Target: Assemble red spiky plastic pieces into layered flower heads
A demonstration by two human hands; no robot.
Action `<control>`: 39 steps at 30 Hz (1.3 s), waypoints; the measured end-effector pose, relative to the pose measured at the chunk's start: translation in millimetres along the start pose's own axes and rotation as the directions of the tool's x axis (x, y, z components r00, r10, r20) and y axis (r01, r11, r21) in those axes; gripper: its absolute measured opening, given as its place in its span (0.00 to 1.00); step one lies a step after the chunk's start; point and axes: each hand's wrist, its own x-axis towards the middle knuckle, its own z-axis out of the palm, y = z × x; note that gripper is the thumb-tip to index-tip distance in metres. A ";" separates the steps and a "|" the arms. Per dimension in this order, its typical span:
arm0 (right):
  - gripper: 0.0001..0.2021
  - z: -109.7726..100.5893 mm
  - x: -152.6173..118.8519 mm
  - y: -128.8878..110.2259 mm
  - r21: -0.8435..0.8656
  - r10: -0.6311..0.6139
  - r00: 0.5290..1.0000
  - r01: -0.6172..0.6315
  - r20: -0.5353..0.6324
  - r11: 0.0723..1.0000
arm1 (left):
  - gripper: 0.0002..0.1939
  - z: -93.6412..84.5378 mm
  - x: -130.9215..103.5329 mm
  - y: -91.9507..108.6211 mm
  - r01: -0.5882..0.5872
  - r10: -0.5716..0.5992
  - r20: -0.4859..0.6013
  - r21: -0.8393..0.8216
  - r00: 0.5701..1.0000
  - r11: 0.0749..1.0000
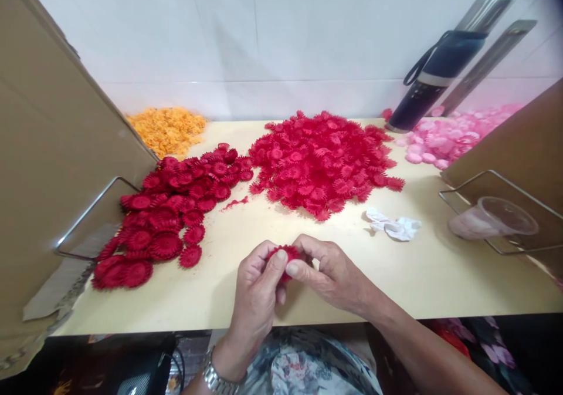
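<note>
Hands point(257, 280) on red piece point(291, 252), pile point(321, 163) beyond

Left hand point(258, 282) pinching, right hand point(333, 273) pinching, close together

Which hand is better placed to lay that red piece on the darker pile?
Probably the left hand: it's nearer the darker pile, while the right hand would reach across. Both hold the red piece.

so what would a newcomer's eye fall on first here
First, the big heap of bright red flower-like pieces at the middle of the table, with a darker red pile to its left. Nearer, the left hand and right hand hold a red piece between them.
</note>
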 end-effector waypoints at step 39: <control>0.02 -31.1 -12.1 -3.2 -0.343 -0.357 0.844 0.223 -0.401 0.912 | 0.09 -4.1 -5.3 1.4 0.156 -0.154 0.035 -0.082 0.988 0.984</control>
